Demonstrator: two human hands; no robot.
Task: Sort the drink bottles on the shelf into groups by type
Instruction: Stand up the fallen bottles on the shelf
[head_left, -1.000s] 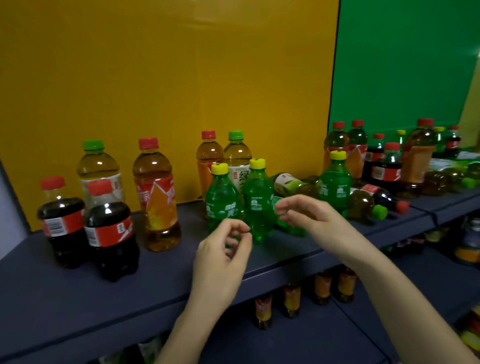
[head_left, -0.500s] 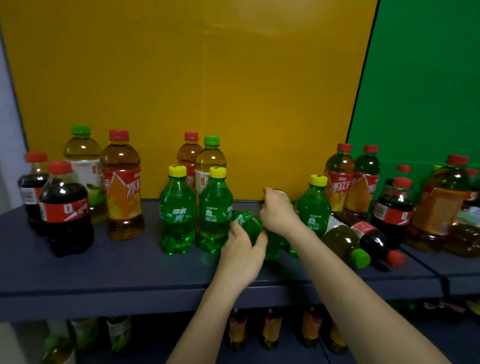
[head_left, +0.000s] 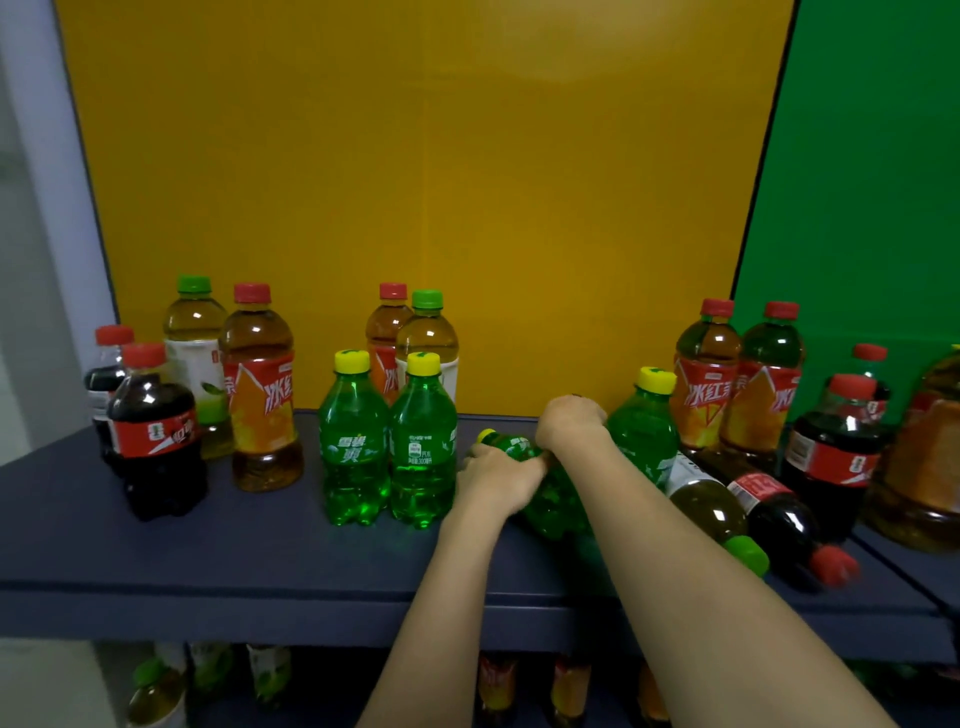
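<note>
Drink bottles (head_left: 260, 395) stand and lie mixed along the dark shelf (head_left: 260, 571): colas at its left end, teas behind, more teas and colas crowded at the right. A pair of green soda bottles (head_left: 353, 452) stands upright near the middle, and a third upright green bottle (head_left: 644, 431) stands well apart from them to the right. Between these a lying green bottle (head_left: 556, 504) rests on its side, its yellow cap pointing toward the pair.

The likeliest trouble is a knock. The pair is just beside the lying bottle's cap, so swinging it upright carelessly could topple them. A lying tea bottle (head_left: 711, 504) and a lying cola bottle (head_left: 779, 514) point their caps at the shelf's front edge, close by the right forearm; a nudge from it could roll them off.

The left hand (head_left: 493, 475) has its fingers curled round the neck end of the lying green bottle. The right hand (head_left: 569, 418) is further back, knuckles up and fingers bent over something hidden beneath it; I cannot tell whether it grips anything.
</note>
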